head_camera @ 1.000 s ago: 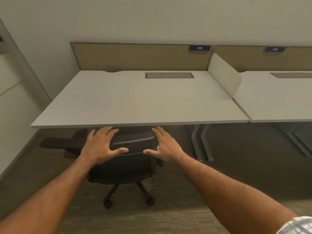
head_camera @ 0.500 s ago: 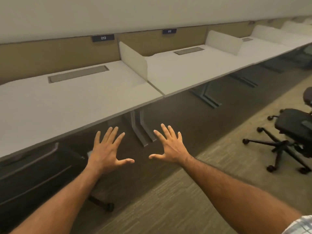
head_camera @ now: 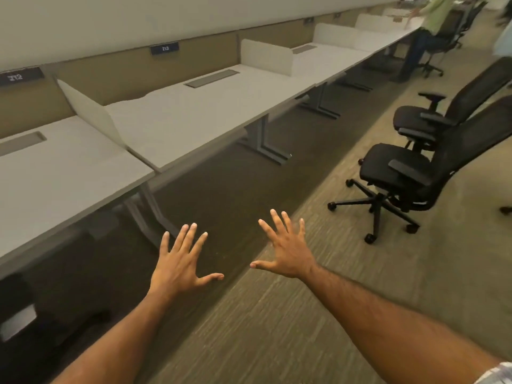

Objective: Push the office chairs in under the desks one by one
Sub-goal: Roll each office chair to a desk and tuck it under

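Note:
A long row of white desks runs from the near left to the far right; the nearest is desk 212 [head_camera: 55,173], then desk 213 [head_camera: 194,112]. Tucked under desk 212, a black chair [head_camera: 25,322] shows only in part at the lower left. Two black office chairs stand out on the carpet at the right: the nearer chair [head_camera: 401,173] and a second chair [head_camera: 432,120] behind it. My left hand [head_camera: 180,261] and my right hand [head_camera: 285,250] hover in mid air with fingers spread, holding nothing and touching nothing.
White divider panels [head_camera: 88,115] separate the desks, and grey metal desk legs [head_camera: 263,139] stand beneath them. Far down the row a person in a green top [head_camera: 432,20] is at a desk with another chair. Striped carpet [head_camera: 277,314] covers the aisle.
My hands have come off the chair at desk 212, which stays under that desk. My view has swung right along the row, bringing the two loose chairs into sight.

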{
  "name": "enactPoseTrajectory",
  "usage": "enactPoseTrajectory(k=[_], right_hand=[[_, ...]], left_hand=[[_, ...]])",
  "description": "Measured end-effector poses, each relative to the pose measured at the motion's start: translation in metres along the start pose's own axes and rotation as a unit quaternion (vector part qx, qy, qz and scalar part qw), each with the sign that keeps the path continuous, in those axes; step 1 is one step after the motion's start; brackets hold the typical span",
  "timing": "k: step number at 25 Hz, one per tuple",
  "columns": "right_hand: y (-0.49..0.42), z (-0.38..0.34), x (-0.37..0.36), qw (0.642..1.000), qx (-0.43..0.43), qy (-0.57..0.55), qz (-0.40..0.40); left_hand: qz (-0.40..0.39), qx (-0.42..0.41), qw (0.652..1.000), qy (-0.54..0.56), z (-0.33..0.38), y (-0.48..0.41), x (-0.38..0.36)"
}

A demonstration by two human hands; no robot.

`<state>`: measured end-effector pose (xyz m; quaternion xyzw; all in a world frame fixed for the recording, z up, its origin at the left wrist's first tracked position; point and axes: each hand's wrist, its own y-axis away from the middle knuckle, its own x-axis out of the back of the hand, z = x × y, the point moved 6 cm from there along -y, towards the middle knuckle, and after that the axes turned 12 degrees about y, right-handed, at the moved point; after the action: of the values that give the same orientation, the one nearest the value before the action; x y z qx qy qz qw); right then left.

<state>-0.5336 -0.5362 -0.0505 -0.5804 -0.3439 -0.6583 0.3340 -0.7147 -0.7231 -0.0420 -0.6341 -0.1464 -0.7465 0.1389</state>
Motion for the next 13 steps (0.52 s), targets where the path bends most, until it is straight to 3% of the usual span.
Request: enactPoseTrajectory(k=[6, 13], right_hand=[[0.053, 0.154, -0.02, 0.993, -0.11, -0.04, -0.012], [0.095, 0.313, -0.064, 0.96, -0.271, -0.067, -0.036]], left_hand=[[-0.046, -0.12, 0.992, 0.005, 0.142, -0.117, -0.032], [-0.047, -0.258, 0.964, 0.04, 0.298, -0.258, -0.076]])
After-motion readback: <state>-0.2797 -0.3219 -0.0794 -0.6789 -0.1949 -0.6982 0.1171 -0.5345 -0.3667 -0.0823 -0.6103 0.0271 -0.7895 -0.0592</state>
